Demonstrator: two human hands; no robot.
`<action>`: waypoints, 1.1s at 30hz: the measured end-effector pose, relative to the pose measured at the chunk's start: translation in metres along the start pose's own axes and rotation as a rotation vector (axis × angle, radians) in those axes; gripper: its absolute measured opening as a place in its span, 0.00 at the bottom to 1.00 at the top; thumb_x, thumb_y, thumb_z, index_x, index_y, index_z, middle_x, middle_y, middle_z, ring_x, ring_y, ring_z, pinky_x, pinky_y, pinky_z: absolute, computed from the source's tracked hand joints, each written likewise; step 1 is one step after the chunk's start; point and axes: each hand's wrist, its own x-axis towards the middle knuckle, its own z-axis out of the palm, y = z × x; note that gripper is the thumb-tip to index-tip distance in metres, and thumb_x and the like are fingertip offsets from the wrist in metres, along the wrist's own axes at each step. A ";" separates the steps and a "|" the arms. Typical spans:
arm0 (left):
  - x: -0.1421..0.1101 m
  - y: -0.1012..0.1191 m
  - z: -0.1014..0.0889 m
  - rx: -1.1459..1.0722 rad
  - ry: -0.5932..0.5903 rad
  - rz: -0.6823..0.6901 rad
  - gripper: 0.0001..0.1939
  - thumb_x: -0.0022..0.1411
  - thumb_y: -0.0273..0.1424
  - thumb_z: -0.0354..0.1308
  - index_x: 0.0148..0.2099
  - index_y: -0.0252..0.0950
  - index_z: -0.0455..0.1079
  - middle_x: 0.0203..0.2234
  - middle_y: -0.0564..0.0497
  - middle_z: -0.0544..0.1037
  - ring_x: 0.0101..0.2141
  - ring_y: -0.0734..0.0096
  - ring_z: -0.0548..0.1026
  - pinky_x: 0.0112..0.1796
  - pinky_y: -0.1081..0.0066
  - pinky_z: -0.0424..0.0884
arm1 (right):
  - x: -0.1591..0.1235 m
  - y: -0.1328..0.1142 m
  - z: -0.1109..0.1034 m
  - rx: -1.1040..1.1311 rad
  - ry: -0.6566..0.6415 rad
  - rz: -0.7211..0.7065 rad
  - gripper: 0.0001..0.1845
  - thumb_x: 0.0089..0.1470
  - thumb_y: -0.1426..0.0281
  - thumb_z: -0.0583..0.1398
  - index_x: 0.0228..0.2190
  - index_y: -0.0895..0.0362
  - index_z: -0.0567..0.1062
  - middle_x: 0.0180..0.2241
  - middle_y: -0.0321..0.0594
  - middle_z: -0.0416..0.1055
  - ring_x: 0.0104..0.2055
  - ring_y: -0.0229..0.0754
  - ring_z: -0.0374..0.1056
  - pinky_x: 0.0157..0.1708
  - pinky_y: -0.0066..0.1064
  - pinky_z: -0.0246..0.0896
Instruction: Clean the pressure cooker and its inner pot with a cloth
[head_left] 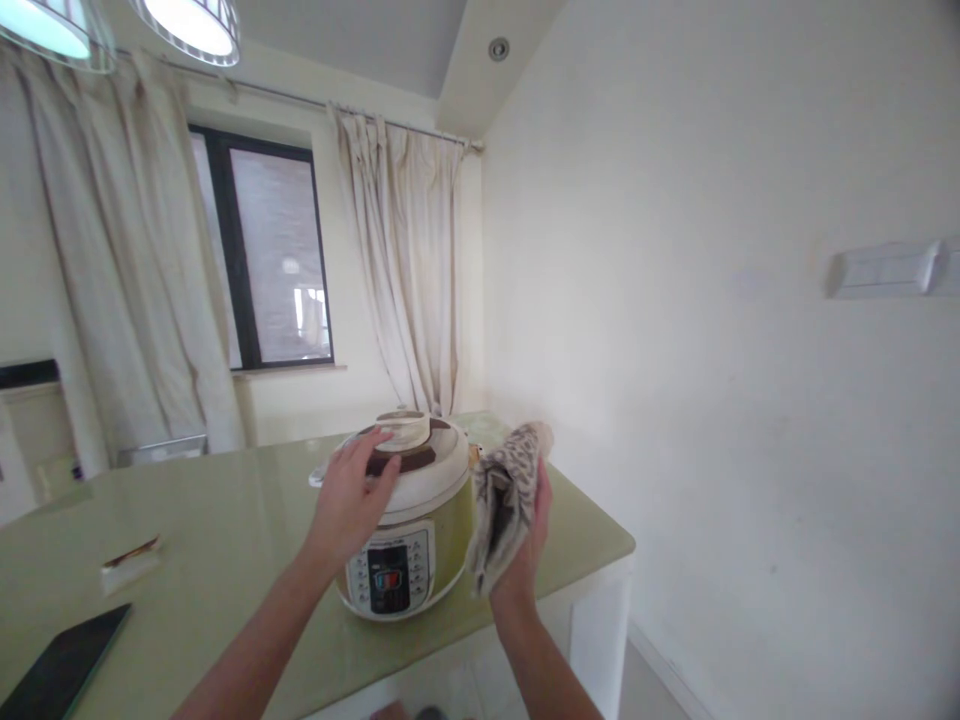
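Observation:
A white and olive electric pressure cooker (405, 530) stands on the green glass table (225, 520), control panel facing me. My left hand (351, 497) rests flat on the near left part of its lid, fingers spread toward the round lid knob (405, 430). My right hand (529, 535) is closed on a patterned beige cloth (504, 500) and holds it up against the cooker's right side.
A small tan-and-white packet (131, 563) and a dark tablet (64, 665) lie on the table's left. The table's right edge drops off near the white wall (750, 400). Curtains (409, 270) and a window (270, 260) stand behind.

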 end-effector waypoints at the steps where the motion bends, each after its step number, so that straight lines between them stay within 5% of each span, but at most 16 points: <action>1: 0.007 -0.009 0.002 0.058 0.015 -0.007 0.24 0.72 0.43 0.51 0.61 0.34 0.72 0.61 0.37 0.77 0.63 0.47 0.71 0.66 0.45 0.64 | 0.009 -0.002 0.008 0.014 -0.006 -0.034 0.33 0.75 0.57 0.40 0.75 0.50 0.48 0.76 0.48 0.48 0.78 0.53 0.43 0.73 0.63 0.47; 5: 0.014 -0.027 0.015 0.207 -0.006 -0.008 0.28 0.74 0.38 0.47 0.69 0.33 0.67 0.67 0.38 0.72 0.66 0.47 0.69 0.66 0.46 0.64 | 0.039 -0.014 0.045 -0.224 -0.321 -0.197 0.30 0.72 0.52 0.49 0.65 0.54 0.70 0.71 0.52 0.59 0.77 0.58 0.45 0.72 0.63 0.44; 10: 0.006 -0.035 0.023 0.272 -0.047 0.046 0.28 0.74 0.34 0.45 0.72 0.37 0.65 0.70 0.44 0.68 0.66 0.53 0.70 0.65 0.51 0.67 | 0.053 -0.025 0.062 -0.499 -0.504 -0.239 0.37 0.62 0.50 0.63 0.67 0.48 0.68 0.69 0.54 0.63 0.72 0.68 0.54 0.67 0.66 0.50; 14: 0.005 -0.034 0.022 0.303 -0.029 0.037 0.27 0.75 0.35 0.42 0.71 0.39 0.67 0.70 0.45 0.68 0.64 0.51 0.72 0.61 0.49 0.71 | 0.076 -0.024 0.059 -0.597 -0.578 -0.251 0.28 0.67 0.58 0.58 0.67 0.36 0.68 0.68 0.48 0.64 0.71 0.65 0.57 0.64 0.62 0.55; 19: 0.003 -0.031 0.022 0.312 -0.024 0.044 0.27 0.76 0.34 0.42 0.71 0.41 0.67 0.71 0.47 0.67 0.62 0.51 0.75 0.60 0.48 0.73 | 0.124 -0.008 0.075 -0.719 -0.689 -0.203 0.23 0.70 0.64 0.50 0.58 0.46 0.77 0.55 0.47 0.76 0.59 0.54 0.70 0.58 0.47 0.63; 23: 0.003 -0.028 0.022 0.335 -0.039 0.016 0.27 0.75 0.32 0.43 0.71 0.42 0.67 0.71 0.47 0.67 0.62 0.52 0.75 0.60 0.49 0.72 | 0.153 0.001 0.099 -0.817 -0.785 -0.146 0.22 0.70 0.62 0.49 0.50 0.50 0.81 0.48 0.49 0.80 0.51 0.54 0.76 0.49 0.43 0.68; 27: 0.005 -0.020 0.018 0.344 -0.083 -0.024 0.26 0.75 0.31 0.43 0.71 0.41 0.67 0.71 0.46 0.67 0.64 0.52 0.73 0.63 0.50 0.70 | 0.159 0.004 0.107 -0.782 -0.819 -0.230 0.22 0.71 0.62 0.49 0.52 0.51 0.81 0.57 0.49 0.76 0.59 0.54 0.71 0.56 0.44 0.65; 33: 0.022 0.001 0.007 0.353 -0.196 -0.117 0.25 0.70 0.29 0.48 0.67 0.37 0.68 0.69 0.41 0.69 0.62 0.49 0.74 0.61 0.52 0.71 | 0.146 0.009 0.088 -0.581 -0.859 -0.321 0.27 0.74 0.57 0.47 0.66 0.51 0.68 0.65 0.47 0.70 0.64 0.51 0.67 0.63 0.44 0.60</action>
